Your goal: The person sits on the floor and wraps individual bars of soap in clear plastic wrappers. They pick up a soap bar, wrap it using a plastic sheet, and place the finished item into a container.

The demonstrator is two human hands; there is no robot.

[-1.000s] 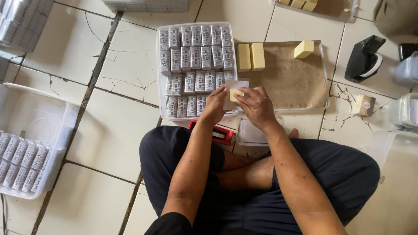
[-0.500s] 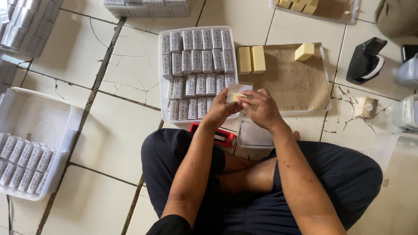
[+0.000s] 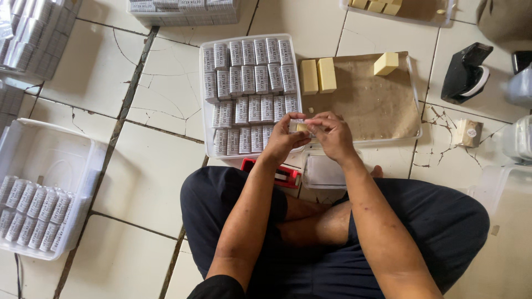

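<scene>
Cracked white floor tiles (image 3: 138, 166) fill the view, and the person sits cross-legged on them in dark shorts. Big white tray (image 3: 33, 160) at the left edge, a row of small white-wrapped packets with dark print lined along its near side. Straight ahead, a white tray of wrapped bars (image 3: 249, 94): neat rows of little rectangular packets, pale labels with dark lettering, packed edge to edge, a gap at its near right corner. Touching its right side, a clear tray lined with brown paper (image 3: 371, 105), mostly bare; two pale yellow unwrapped bars (image 3: 317, 76) lie side by side at its far left corner and one more yellow bar (image 3: 385, 63) sits apart, far side, tilted. More stacks of wrapped packets top left and along the top edge.

On the right, a black tape dispenser (image 3: 465, 72) with a white roll, and nearer, a small brown-wrapped bar (image 3: 468, 133) with a round label, alone on the tile. A red and black tool (image 3: 277, 173) peeks out just beyond the knees, beside a small clear box (image 3: 324, 171).

Now the hands: left hand (image 3: 282, 143) and right hand (image 3: 334, 134) meet over the seam between the two trays, fingers of both pinched shut on one small bar (image 3: 302, 127), tan showing through pale wrapping, held above the near edge of the trays.
</scene>
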